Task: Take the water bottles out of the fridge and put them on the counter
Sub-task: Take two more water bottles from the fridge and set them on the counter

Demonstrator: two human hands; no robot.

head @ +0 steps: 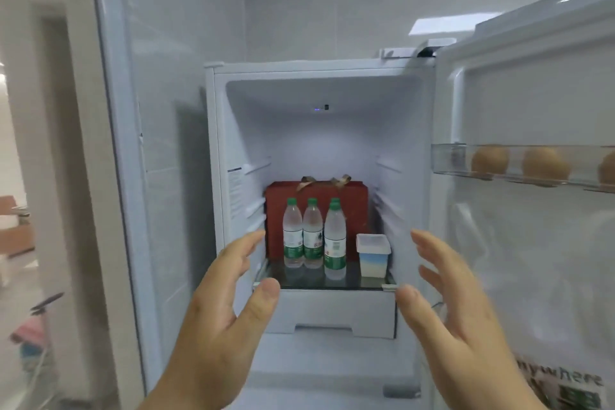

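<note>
Head view: I've got my left hand (219,319) and right hand (456,316) both spread wide and empty in front of the open fridge (316,130), and the bottles (313,234) stand bunched on the glass shelf (332,281) beyond and between my fingertips, not touched. They're packed tight against the red box (357,210) with a tub (372,255) just right of them, so reaching in with both hands at once, I reckon I could knock one over or shove the tub, and the fogged plastic may slip.
</note>
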